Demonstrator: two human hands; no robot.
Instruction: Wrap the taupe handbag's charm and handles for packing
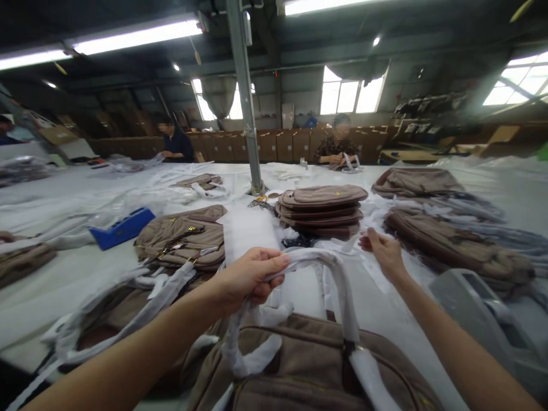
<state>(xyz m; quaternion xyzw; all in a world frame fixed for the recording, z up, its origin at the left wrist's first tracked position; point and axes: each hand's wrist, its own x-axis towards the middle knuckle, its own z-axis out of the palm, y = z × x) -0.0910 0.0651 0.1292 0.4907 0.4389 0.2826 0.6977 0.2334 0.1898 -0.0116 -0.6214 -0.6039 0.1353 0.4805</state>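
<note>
My left hand (259, 274) is closed around the white-wrapped handle (342, 285) of a brown bag (299, 354) at the bottom middle. The handle arches up from the bag and over to its right side. My right hand (383, 254) is raised to the right of the handle, its fingers bent close together near thin white wrapping; whether anything is between them is too small to tell. Just beyond lies a stack of brown bags (321, 208). A sheet of white foam (248, 231) lies behind my left hand.
A blue tape dispenser (122, 227) and a brown bag (184, 237) lie left. At right are a grey dispenser (488, 314) and more bags (454, 240). A metal post (246, 103) rises mid-table. Two people work across the table; another hand shows at the left edge.
</note>
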